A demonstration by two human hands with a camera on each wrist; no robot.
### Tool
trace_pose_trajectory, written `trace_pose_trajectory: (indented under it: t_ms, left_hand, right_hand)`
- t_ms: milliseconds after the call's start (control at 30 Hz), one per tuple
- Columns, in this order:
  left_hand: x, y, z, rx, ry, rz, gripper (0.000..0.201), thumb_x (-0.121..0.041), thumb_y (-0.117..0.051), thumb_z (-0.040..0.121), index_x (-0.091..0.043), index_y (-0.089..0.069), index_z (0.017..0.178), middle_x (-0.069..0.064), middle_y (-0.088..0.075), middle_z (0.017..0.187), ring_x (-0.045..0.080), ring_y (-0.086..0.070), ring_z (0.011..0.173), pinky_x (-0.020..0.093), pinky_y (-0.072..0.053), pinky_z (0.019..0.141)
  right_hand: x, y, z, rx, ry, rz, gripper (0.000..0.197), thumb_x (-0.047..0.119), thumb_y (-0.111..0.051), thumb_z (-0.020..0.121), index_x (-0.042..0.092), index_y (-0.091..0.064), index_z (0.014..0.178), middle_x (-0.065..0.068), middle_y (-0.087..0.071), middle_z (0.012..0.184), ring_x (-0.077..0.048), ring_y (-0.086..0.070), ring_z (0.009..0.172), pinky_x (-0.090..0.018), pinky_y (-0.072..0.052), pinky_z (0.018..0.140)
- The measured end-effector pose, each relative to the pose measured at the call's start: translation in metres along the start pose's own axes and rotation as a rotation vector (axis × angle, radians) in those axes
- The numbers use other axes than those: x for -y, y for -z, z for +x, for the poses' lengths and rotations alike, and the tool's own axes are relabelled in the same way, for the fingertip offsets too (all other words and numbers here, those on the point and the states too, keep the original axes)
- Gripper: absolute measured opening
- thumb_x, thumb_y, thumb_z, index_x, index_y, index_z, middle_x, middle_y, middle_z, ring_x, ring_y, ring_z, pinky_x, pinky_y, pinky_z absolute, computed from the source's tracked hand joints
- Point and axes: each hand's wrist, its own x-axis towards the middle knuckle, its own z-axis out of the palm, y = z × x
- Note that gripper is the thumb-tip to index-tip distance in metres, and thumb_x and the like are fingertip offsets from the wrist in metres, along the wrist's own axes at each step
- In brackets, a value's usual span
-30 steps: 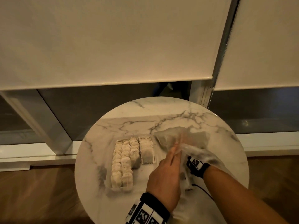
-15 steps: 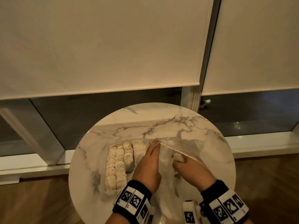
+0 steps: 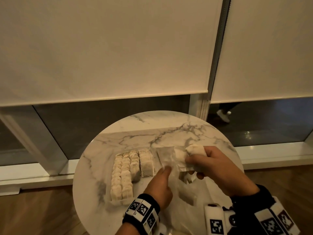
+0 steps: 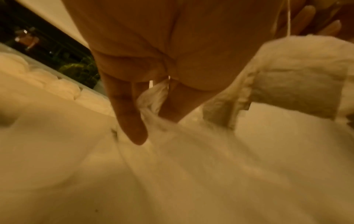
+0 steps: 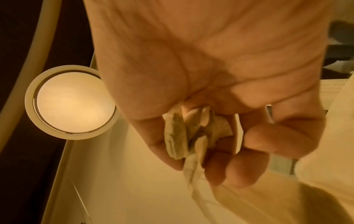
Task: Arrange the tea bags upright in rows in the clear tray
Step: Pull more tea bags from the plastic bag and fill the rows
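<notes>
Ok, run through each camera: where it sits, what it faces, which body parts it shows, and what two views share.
Head: worn on the head, looks down at the marble table; left hand, right hand, both wristbands.
Left wrist: along the left hand, which pinches the plastic bag.
Right wrist: under the right hand gripping tea bags.
Shared: those tea bags also show from the head.

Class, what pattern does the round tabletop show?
White marble with grey veins, clearest in the head view.
</notes>
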Motion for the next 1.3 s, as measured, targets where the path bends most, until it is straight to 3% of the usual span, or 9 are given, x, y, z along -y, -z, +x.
trace_pose_trajectory:
  t_ms: [167, 367, 467, 567, 733, 900, 1000, 1133, 1300]
  left_hand:
    - [0.016, -0.014, 0.002, -0.005, 0.018, -0.225, 0.044, -0.028, -0.062, 0.078, -0.038, -0.064, 0.121, -0.012, -0.064, 0.122, 0.004, -0.06, 0.112, 0.033, -0.051, 0.099]
    - [-0.007, 0.016, -0.012, -0.354, 0.122, -0.737, 0.028, -0.01, -0.054, 0.087, -0.027, -0.076, 0.087, -0.004, -0.074, 0.104, 0.013, -0.064, 0.108, 0.044, -0.048, 0.102]
    - [-0.016, 0.032, -0.025, -0.38, 0.035, -0.909, 0.038, -0.04, -0.041, 0.1, -0.025, -0.075, 0.106, -0.003, -0.071, 0.119, 0.014, -0.06, 0.119, 0.045, -0.04, 0.11]
    - [-0.022, 0.044, -0.033, -0.312, -0.068, -1.097, 0.06, -0.069, -0.049, 0.087, -0.024, -0.069, 0.12, 0.006, -0.066, 0.128, 0.025, -0.058, 0.124, 0.048, -0.04, 0.109]
    - [-0.029, 0.05, -0.042, -0.252, -0.223, -1.104, 0.046, -0.038, -0.069, 0.085, -0.006, -0.063, 0.119, 0.018, -0.066, 0.115, 0.028, -0.064, 0.104, 0.041, -0.052, 0.087]
    - [-0.018, 0.04, -0.046, -0.203, -0.029, -1.169, 0.047, -0.036, -0.08, 0.073, -0.004, -0.072, 0.106, 0.022, -0.072, 0.105, 0.032, -0.069, 0.095, 0.035, -0.055, 0.08]
    - [-0.015, 0.042, -0.044, -0.228, 0.08, -1.316, 0.034, -0.03, -0.072, 0.086, -0.004, -0.072, 0.108, 0.022, -0.071, 0.102, 0.031, -0.066, 0.084, 0.035, -0.054, 0.067]
    - [-0.005, 0.051, -0.045, -0.234, 0.251, -1.453, 0.03, -0.031, -0.059, 0.093, -0.009, -0.069, 0.112, 0.01, -0.064, 0.083, 0.019, -0.053, 0.058, 0.022, -0.031, 0.044]
    - [0.007, 0.055, -0.043, -0.27, 0.426, -1.567, 0.035, -0.035, -0.053, 0.096, -0.012, -0.068, 0.117, 0.01, -0.068, 0.091, 0.021, -0.065, 0.067, 0.022, -0.032, 0.042]
  right_hand:
    - [0.006, -0.001, 0.003, -0.005, 0.026, 0.151, 0.021, 0.023, -0.068, 0.075, 0.003, -0.07, 0.083, -0.014, -0.064, 0.08, -0.024, -0.057, 0.072, -0.031, -0.043, 0.057]
    - [0.021, -0.008, 0.011, 0.026, 0.061, 0.211, 0.02, 0.023, -0.073, 0.077, 0.006, -0.071, 0.088, -0.015, -0.067, 0.087, -0.022, -0.064, 0.075, -0.03, -0.048, 0.06]
    - [0.029, -0.016, 0.016, 0.074, 0.049, 0.21, 0.022, 0.027, -0.072, 0.077, 0.008, -0.069, 0.088, -0.011, -0.07, 0.084, -0.018, -0.067, 0.073, -0.027, -0.051, 0.059]
    - [0.034, -0.027, 0.023, 0.113, 0.023, 0.242, 0.014, 0.02, -0.068, 0.084, 0.01, -0.068, 0.094, -0.006, -0.07, 0.083, -0.017, -0.067, 0.076, -0.03, -0.052, 0.062]
    - [0.038, -0.048, 0.035, 0.161, 0.01, 0.391, 0.008, 0.008, -0.062, 0.091, 0.008, -0.068, 0.086, -0.012, -0.063, 0.08, -0.022, -0.062, 0.069, -0.03, -0.048, 0.055]
    - [0.032, -0.055, 0.047, 0.12, -0.01, 0.466, 0.005, 0.009, -0.063, 0.09, 0.006, -0.065, 0.087, -0.016, -0.058, 0.078, -0.025, -0.056, 0.065, -0.032, -0.044, 0.054]
    - [0.023, -0.058, 0.052, 0.059, -0.037, 0.429, 0.004, 0.011, -0.064, 0.091, 0.008, -0.067, 0.09, -0.012, -0.062, 0.079, -0.023, -0.058, 0.065, -0.031, -0.044, 0.054]
    - [0.007, -0.067, 0.054, -0.011, -0.052, 0.262, 0.008, 0.016, -0.065, 0.092, 0.009, -0.069, 0.092, -0.008, -0.065, 0.08, -0.021, -0.06, 0.068, -0.031, -0.043, 0.056]
    - [-0.007, -0.085, 0.048, 0.023, -0.023, -0.042, 0.012, 0.014, -0.062, 0.093, 0.005, -0.066, 0.087, -0.004, -0.06, 0.068, -0.015, -0.055, 0.055, -0.024, -0.036, 0.043]
